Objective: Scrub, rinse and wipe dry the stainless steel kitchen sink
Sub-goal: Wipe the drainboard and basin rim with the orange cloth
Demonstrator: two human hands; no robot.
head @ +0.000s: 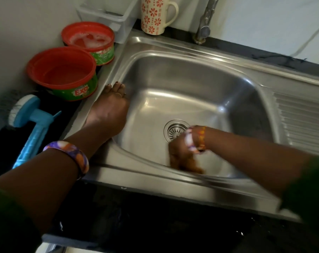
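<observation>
The stainless steel sink (200, 52) fills the middle of the view, its round drain (175, 131) in the basin floor. My left hand (109, 110) lies flat on the sink's left rim, fingers straight and pointing away from me. My right hand (180, 150) is down in the basin by the near wall, just in front of the drain, blurred by motion. It grips a brown-orange scrubbing pad (188, 166) pressed against the lower front of the basin. Bangles circle both wrists.
Two red-rimmed green dish-soap tubs (63, 73) (89, 41) stand left of the sink, the far one foamy. A blue brush (31, 128) lies on the dark counter at left. A patterned mug (155, 15), a clear plastic tray (109, 13) and the tap (205, 21) stand behind. Drainboard ridges (301, 121) at right.
</observation>
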